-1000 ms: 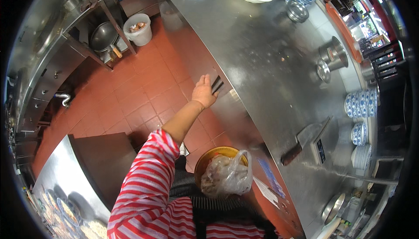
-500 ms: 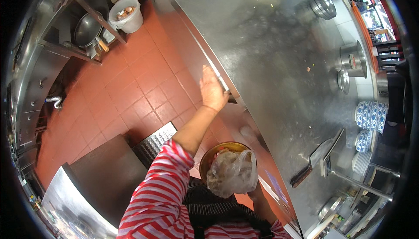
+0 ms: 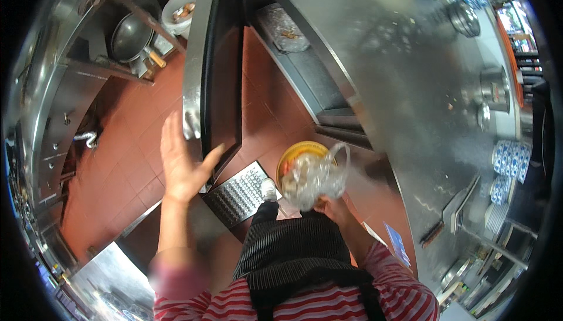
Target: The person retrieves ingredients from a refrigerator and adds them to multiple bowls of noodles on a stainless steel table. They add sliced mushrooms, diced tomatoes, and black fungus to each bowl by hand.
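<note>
Beside the free edge of a swung-out steel fridge door (image 3: pixel 223 75), my left hand (image 3: pixel 183 171) is raised with fingers stretched and thumb apart, holding nothing. My right hand (image 3: pixel 333 208) grips a yellow bowl (image 3: pixel 306 147) at its near right side; most of the fingers are hidden under it. A clear plastic bag (image 3: pixel 314 177) with pale contents lies in the bowl, over something reddish. Behind the door, the opened compartment under the counter shows a tray covered in clear plastic (image 3: pixel 284 28) on its far part.
A long steel counter (image 3: pixel 399 86) runs along the right, with a cleaver (image 3: pixel 440 221) and blue-and-white bowls (image 3: pixel 510 160) on it. Left are a wok (image 3: pixel 132 36) and a white bucket (image 3: pixel 180 13). A metal floor grate (image 3: pixel 237 195) lies by my foot on red tiles.
The door under the counter has swung open toward the left. My left hand has moved left along with it. The bowl and bag are still in my right hand, farther forward in view.
</note>
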A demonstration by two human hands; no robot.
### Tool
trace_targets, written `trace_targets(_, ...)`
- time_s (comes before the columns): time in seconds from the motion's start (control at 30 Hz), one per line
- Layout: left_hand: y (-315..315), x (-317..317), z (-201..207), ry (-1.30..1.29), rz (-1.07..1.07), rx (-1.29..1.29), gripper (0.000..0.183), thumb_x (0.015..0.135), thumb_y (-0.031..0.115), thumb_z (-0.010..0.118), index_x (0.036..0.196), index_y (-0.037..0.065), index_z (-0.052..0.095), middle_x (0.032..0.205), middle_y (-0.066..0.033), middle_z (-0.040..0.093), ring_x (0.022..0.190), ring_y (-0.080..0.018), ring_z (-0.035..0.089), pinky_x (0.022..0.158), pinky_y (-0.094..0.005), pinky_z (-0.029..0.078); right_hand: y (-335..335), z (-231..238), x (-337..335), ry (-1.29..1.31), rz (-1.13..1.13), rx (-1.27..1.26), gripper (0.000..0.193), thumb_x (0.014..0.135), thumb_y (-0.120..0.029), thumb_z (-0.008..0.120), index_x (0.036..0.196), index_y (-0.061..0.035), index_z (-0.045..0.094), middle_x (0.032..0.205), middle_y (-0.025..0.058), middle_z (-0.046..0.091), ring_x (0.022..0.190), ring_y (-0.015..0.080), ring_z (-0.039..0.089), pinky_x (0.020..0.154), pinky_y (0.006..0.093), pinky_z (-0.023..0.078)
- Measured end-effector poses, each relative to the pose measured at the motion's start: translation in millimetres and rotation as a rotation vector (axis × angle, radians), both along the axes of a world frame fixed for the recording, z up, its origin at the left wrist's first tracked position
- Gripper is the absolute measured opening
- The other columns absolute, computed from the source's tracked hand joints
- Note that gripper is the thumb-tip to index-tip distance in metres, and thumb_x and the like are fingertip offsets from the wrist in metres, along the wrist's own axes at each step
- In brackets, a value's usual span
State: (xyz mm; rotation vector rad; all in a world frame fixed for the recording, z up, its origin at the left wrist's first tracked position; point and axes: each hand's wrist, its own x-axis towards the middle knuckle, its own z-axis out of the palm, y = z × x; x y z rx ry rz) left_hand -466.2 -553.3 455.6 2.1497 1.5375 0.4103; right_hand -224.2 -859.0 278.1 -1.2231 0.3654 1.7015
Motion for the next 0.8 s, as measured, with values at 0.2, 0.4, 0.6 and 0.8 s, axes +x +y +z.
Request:
trace_targets(0.2, 40.3, 1.2, -64.6, 0.067, -0.085, 0.175, 0.073, 0.067, 0.007, 0.062, 0.13, -0.003, 0.027, 0.132, -0.0249, 0.03, 0.12, -0.0403, 0.033, 0.099, -0.0423, 0.03, 149.4, -148.7, 8.7, 0.035, -0.269, 0.065, 0.034, 0.08, -0.004, 0.052, 0.113, -0.008, 0.045, 0.104, 0.0085, 0.055, 0.093, 0.0237, 0.057, 0.081, 0.0398, 0.051)
trace_targets(0.4, 72.0, -19.3, -77.8, 0.144, -0.116, 0.055, 0.064, 0.066, 0.002, 0.063, 0.122, -0.009, 0.035, 0.122, -0.0358, 0.033, 0.11, -0.0514, 0.039, 0.087, -0.0472, 0.041, 293.3, -295.6, 79.2, 0.062, -0.449, 0.142, 0.021, 0.086, -0.011, 0.046, 0.098, 0.0041, 0.053, 0.096, 0.0173, 0.06, 0.085, 0.03, 0.061, 0.069, 0.0326, 0.056)
trace_targets(0.6, 104.1, -46.6, -82.7, 0.245, -0.139, -0.025, 0.073, 0.065, -0.005, 0.052, 0.132, -0.005, 0.023, 0.135, -0.0328, 0.016, 0.126, -0.0473, 0.019, 0.103, -0.0502, 0.016, 374.2, -401.8, 169.1, 0.296, -0.591, 0.327, 0.024, 0.086, -0.012, 0.044, 0.1, 0.0048, 0.054, 0.1, 0.0165, 0.06, 0.089, 0.0289, 0.061, 0.068, 0.0324, 0.056)
trace_targets(0.8, 119.9, -64.7, -86.1, 0.338, -0.201, 0.081, 0.056, 0.077, 0.011, 0.062, 0.123, -0.01, 0.037, 0.124, -0.033, 0.032, 0.113, -0.0454, 0.037, 0.091, -0.0492, 0.036, 425.0, -414.9, 188.5, -0.17, -0.694, 0.167, 0.023, 0.085, -0.012, 0.045, 0.1, 0.0034, 0.054, 0.088, 0.014, 0.062, 0.082, 0.021, 0.062, 0.056, 0.0248, 0.051)
